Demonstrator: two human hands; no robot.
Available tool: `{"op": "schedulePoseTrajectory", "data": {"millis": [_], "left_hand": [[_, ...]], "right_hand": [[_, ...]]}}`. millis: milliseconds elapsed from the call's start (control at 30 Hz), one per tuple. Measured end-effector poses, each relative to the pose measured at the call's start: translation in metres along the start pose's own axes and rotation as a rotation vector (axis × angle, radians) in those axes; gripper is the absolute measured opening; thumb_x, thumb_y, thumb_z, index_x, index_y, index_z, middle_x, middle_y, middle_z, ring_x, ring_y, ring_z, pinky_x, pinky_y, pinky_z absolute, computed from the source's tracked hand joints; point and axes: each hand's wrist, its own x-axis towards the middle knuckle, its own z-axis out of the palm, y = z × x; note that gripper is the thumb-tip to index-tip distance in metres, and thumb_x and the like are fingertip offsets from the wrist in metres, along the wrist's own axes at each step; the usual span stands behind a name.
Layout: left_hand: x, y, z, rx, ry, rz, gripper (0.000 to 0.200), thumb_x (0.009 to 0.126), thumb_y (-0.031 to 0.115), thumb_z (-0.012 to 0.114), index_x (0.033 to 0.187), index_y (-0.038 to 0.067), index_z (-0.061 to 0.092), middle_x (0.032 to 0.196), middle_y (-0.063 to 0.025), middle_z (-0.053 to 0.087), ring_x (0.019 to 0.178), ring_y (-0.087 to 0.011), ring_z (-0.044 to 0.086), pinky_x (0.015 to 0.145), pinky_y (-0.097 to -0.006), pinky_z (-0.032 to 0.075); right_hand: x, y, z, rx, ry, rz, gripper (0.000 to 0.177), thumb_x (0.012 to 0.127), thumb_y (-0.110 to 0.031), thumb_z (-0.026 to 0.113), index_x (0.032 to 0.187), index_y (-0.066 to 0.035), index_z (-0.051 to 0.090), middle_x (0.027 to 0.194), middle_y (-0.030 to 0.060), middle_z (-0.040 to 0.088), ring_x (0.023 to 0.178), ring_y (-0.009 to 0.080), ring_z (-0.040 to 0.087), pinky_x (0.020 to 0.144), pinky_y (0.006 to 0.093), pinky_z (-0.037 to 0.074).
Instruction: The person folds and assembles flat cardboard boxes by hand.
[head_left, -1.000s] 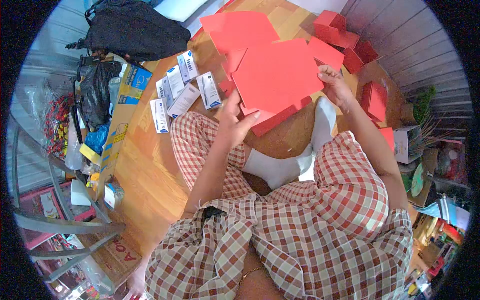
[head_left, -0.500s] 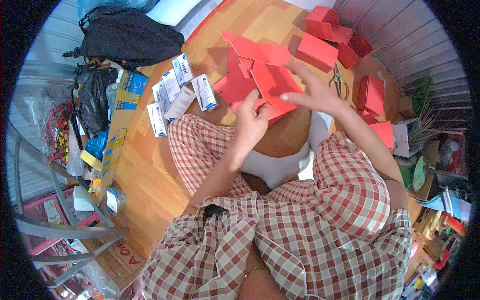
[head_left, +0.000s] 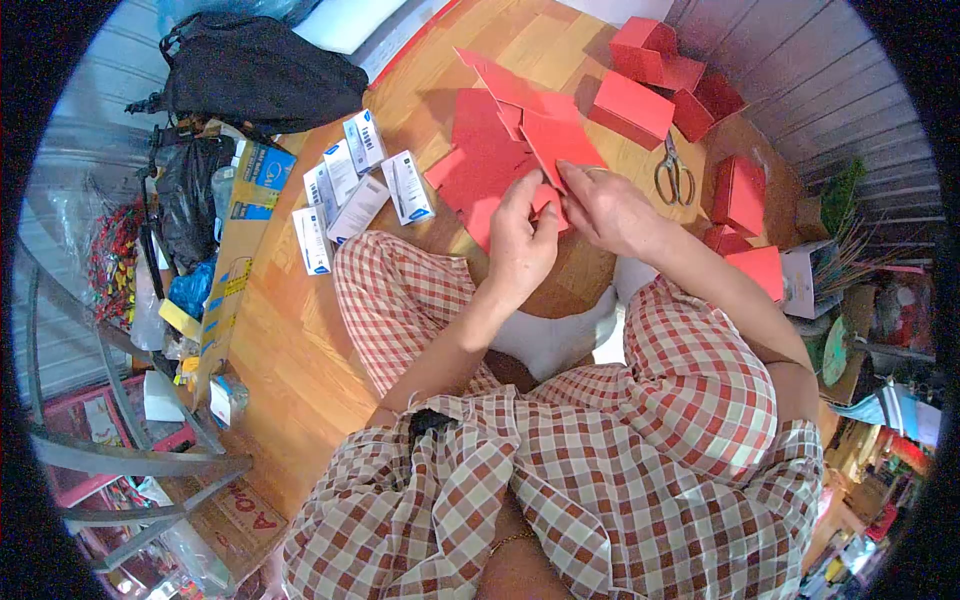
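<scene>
While both hands meet above the wooden floor [head_left: 300, 330], the left hand [head_left: 525, 245] has its fingers [head_left: 528, 200] curled almost closed, thumb and forefinger pinching the near edge of one flat red card sheet [head_left: 480, 165]. That sheet spreads out on the floor just beyond the fingertips. The right hand [head_left: 612, 212] is touching the left, its fingers [head_left: 578, 180] stretched nearly straight and laid on a raised flap of the same sheet. The thumb is hidden, so I cannot tell whether they grip the flap or only press on it. Just beyond the right fingers lies one pair of scissors [head_left: 675, 178], clear of the hand. Farther beyond and to the right of them stand red folded boxes [head_left: 630, 105], six as far as I can count. To the left of the left fingers, near but apart, lie six small white cartons [head_left: 408, 187] in a loose cluster. One black bag [head_left: 260, 75] sits well beyond those.
</scene>
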Motion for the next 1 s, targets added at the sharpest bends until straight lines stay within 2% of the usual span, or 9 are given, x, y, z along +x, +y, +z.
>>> {"op": "schedulePoseTrajectory", "data": {"millis": [33, 200, 267, 400, 467, 533, 633, 733, 1000], "left_hand": [[-0.001, -0.002, 0.004, -0.026, -0.018, -0.043, 0.041, 0.083, -0.006, 0.051, 0.124, -0.004, 0.046, 0.113, -0.0127, 0.057, 0.102, -0.0174, 0.056, 0.086, -0.0289, 0.046], [-0.004, 0.062, -0.011, -0.085, -0.103, -0.123, 0.058, 0.081, 0.005, 0.061, 0.133, -0.001, 0.035, 0.129, -0.0184, 0.041, 0.103, -0.0289, 0.054, 0.081, -0.0365, 0.049], [-0.002, 0.100, -0.027, -0.024, -0.167, 0.124, 0.055, 0.079, 0.005, 0.061, 0.130, -0.001, 0.039, 0.125, -0.0183, 0.044, 0.104, -0.0285, 0.053, 0.082, -0.0366, 0.048], [0.006, 0.181, -0.056, -0.113, -0.685, 0.693, 0.044, 0.081, 0.010, 0.053, 0.123, 0.001, 0.044, 0.119, -0.0174, 0.049, 0.103, -0.0306, 0.052, 0.081, -0.0360, 0.048], [-0.012, 0.211, -0.037, -0.322, -0.586, 0.820, 0.028, 0.082, 0.011, 0.050, 0.103, -0.003, 0.062, 0.104, -0.0185, 0.061, 0.103, -0.0275, 0.057, 0.087, -0.0401, 0.046], [-0.012, 0.211, -0.038, -0.283, -0.536, 0.795, 0.028, 0.082, 0.011, 0.051, 0.104, -0.003, 0.062, 0.104, -0.0183, 0.061, 0.103, -0.0276, 0.057, 0.087, -0.0399, 0.046], [-0.011, 0.209, -0.043, -0.177, -0.436, 0.744, 0.028, 0.081, 0.011, 0.052, 0.104, -0.002, 0.062, 0.104, -0.0176, 0.061, 0.103, -0.0278, 0.057, 0.088, -0.0390, 0.045], [-0.006, 0.207, -0.051, -0.071, -0.356, 0.684, 0.028, 0.080, 0.010, 0.054, 0.104, -0.002, 0.062, 0.105, -0.0168, 0.061, 0.102, -0.0281, 0.057, 0.088, -0.0381, 0.045], [0.030, 0.189, -0.085, 0.190, -0.149, 0.565, 0.029, 0.078, 0.010, 0.059, 0.105, -0.001, 0.062, 0.106, -0.0149, 0.062, 0.100, -0.0287, 0.057, 0.089, -0.0358, 0.043]], "right_hand": [[-0.002, 0.002, -0.001, -0.017, 0.016, 0.002, 0.034, 0.078, -0.009, 0.056, 0.107, 0.008, 0.049, 0.084, 0.0251, 0.059, 0.082, 0.0408, 0.059, 0.071, 0.0451, 0.049], [-0.005, 0.013, -0.010, -0.060, 0.081, 0.114, 0.014, 0.079, -0.005, 0.053, 0.090, 0.003, 0.048, 0.075, 0.0219, 0.059, 0.070, 0.0412, 0.059, 0.060, 0.0470, 0.047], [-0.012, 0.025, -0.017, 0.033, 0.180, 0.168, 0.010, 0.080, -0.004, 0.053, 0.088, 0.001, 0.048, 0.073, 0.0234, 0.056, 0.069, 0.0422, 0.057, 0.058, 0.0463, 0.045], [-0.017, 0.030, -0.020, 0.114, 0.230, 0.214, 0.007, 0.084, -0.004, 0.051, 0.082, 0.001, 0.046, 0.067, 0.0222, 0.050, 0.065, 0.0370, 0.056, 0.056, 0.0408, 0.042], [-0.017, 0.038, -0.016, 0.179, 0.224, 0.207, 0.009, 0.085, -0.004, 0.051, 0.081, 0.001, 0.045, 0.065, 0.0209, 0.046, 0.060, 0.0334, 0.052, 0.054, 0.0387, 0.040], [-0.017, 0.040, -0.015, 0.283, 0.255, 0.190, 0.015, 0.088, -0.005, 0.051, 0.078, 0.002, 0.041, 0.061, 0.0147, 0.036, 0.055, 0.0187, 0.039, 0.052, 0.0322, 0.034], [-0.021, 0.050, -0.007, 0.434, 0.276, 0.196, 0.016, 0.089, -0.004, 0.049, 0.077, 0.001, 0.041, 0.062, 0.0085, 0.033, 0.061, 0.0105, 0.036, 0.053, 0.0301, 0.034], [-0.028, 0.038, -0.027, 0.500, 0.155, 0.278, 0.010, 0.090, -0.001, 0.045, 0.082, 0.004, 0.048, 0.069, 0.0042, 0.042, 0.071, 0.0102, 0.040, 0.064, 0.0258, 0.036], [-0.029, 0.024, -0.038, 0.439, 0.189, 0.186, 0.016, 0.090, -0.004, 0.049, 0.076, 0.001, 0.041, 0.063, 0.0040, 0.032, 0.064, 0.0085, 0.036, 0.055, 0.0281, 0.034]]}}
